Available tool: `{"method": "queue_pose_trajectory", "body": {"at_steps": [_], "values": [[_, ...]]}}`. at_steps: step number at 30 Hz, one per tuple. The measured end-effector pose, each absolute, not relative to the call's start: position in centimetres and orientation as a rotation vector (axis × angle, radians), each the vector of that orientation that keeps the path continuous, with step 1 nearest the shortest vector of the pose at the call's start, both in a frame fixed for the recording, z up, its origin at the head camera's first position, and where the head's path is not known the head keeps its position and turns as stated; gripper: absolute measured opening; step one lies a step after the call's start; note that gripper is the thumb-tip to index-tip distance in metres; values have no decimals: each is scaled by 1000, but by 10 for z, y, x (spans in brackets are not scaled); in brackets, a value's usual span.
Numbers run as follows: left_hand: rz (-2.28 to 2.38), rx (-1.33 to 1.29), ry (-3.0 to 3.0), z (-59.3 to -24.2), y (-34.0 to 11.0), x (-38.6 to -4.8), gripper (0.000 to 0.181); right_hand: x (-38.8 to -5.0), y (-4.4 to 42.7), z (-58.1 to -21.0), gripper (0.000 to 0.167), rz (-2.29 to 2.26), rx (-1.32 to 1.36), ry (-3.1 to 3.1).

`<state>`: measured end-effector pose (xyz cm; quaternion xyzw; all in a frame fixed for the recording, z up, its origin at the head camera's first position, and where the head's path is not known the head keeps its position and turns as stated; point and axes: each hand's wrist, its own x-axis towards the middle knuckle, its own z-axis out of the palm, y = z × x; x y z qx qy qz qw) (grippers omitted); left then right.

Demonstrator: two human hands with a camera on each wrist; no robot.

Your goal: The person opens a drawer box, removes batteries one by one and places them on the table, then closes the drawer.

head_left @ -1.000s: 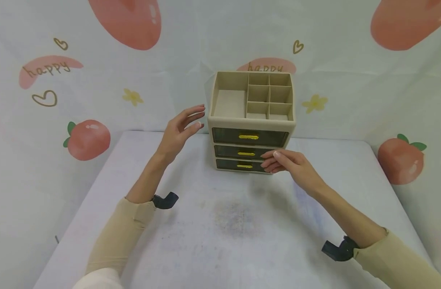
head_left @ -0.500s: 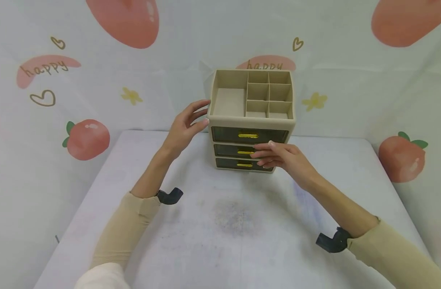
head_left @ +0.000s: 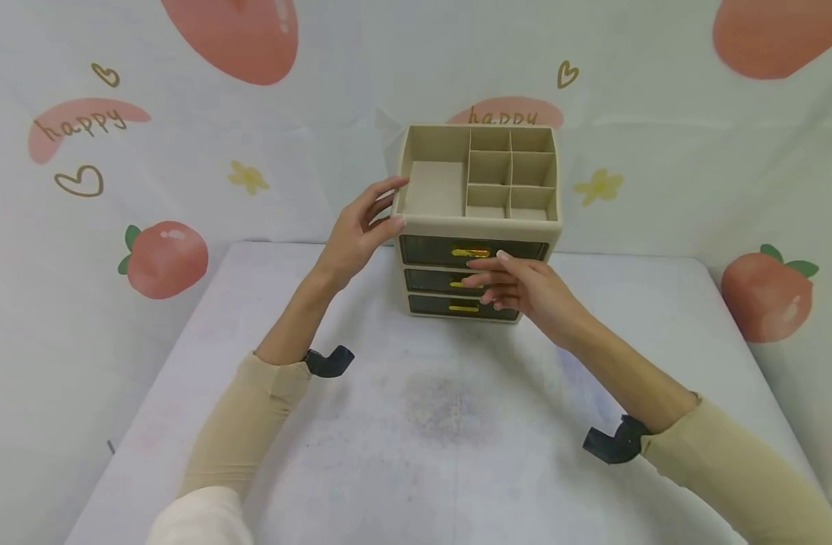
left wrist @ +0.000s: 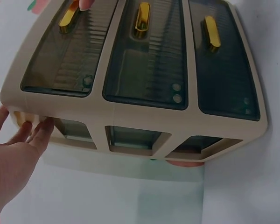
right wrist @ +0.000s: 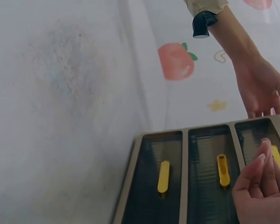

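Note:
A beige drawer organizer [head_left: 479, 227] stands upright at the back of the table, with dark see-through drawer fronts and gold handles. My left hand [head_left: 356, 235] touches its upper left side and corner; in the left wrist view, several fingertips [left wrist: 45, 128] rest against the side wall. My right hand [head_left: 534, 299] is in front of the drawers, partly hiding the middle and bottom ones. Its fingertips are close to the top drawer's handle [head_left: 470, 253], which shows beside them in the right wrist view. Contact with that handle cannot be made out. All three drawers are closed.
Atop the organizer is an open tray [head_left: 434, 189] with one large compartment and several small ones. Behind it hangs a white cloth [head_left: 320, 98] printed with fruit, hearts and flowers. The white tabletop [head_left: 388, 454] has a greyish stain in the middle.
My left hand has moved right, from beside the organizer onto its upper left side. My right hand has moved left and up, from the lower drawers toward the top drawer's handle.

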<state>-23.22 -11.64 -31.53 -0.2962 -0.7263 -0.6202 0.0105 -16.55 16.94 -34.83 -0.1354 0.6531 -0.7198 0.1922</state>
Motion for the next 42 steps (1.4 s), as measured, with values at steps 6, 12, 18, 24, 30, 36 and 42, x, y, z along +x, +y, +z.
{"method": "queue_pose_trajectory", "body": {"at_steps": [6,12,18,24,30,36,42], "values": [[-1924,-915,-2268,-312,-110,-235,56,-170,165,-349,52,-2058,-343,1793],[-1942,-890,-2254,-310,-106,-239,56,-173,158,-349,53,-2071,-277,1784],[-1987,-890,-2222,-307,-104,-244,58,-176,154,-349,56,-2068,-245,1735],[-2026,-908,-2221,-310,-103,-247,67,-178,150,-351,60,-2077,-186,1683],[-2104,-884,-2177,-314,-107,-249,69,-177,140,-352,57,-2116,-127,1657],[-2097,-865,-2189,-313,-107,-252,68,-177,136,-352,53,-2181,-102,1669],[-2108,-863,-2201,-311,-106,-254,68,-178,134,-351,49,-2214,-71,1672]]}}
